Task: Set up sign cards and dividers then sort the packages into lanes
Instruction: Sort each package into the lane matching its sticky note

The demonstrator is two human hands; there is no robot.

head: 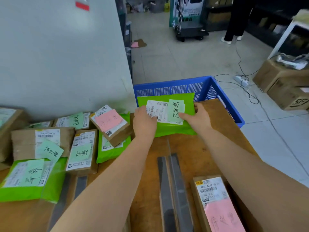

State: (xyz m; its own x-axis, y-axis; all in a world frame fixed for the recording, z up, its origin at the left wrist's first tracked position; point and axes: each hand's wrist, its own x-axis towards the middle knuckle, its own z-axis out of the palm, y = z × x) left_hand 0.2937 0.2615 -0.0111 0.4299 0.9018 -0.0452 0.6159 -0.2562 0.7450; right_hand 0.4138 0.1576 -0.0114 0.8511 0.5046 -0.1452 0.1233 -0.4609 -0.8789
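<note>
The long brown wooden table (192, 148) takes up most of what I can see from here, running away from the person toward a pale grey partition wall (58, 56). Past the fingertips, at the table's far end, sits a blue perforated plastic crate (209, 87).

Both bare forearms reach forward to a bright green plastic mailer bag (173, 129) lying at that far end, its top edge against the crate wall. The left hand (144, 122) rests on the bag's left side, fingers curled over the edge of the white shipping label (158, 109). The right hand (199, 117) holds the bag's right side, thumb pressing on the pale green handwritten note (175, 110) stuck beside the label, the other fingers bent round the bag's edge (whether they wrap underneath I cannot tell).

Left of the left hand's fingers lies a loose crowd of parcels: brown cardboard boxes and more green bags, most carrying pale green notes, and one tilted small brown box with a pink note (108, 122) sitting on top of a green bag.

Nearer than the fingers, between the two forearms, two long grey flat divider strips (173, 190) lie side by side along the table. Under the right forearm is a narrow brown cardboard parcel with a pink handwritten note (215, 203).
</note>
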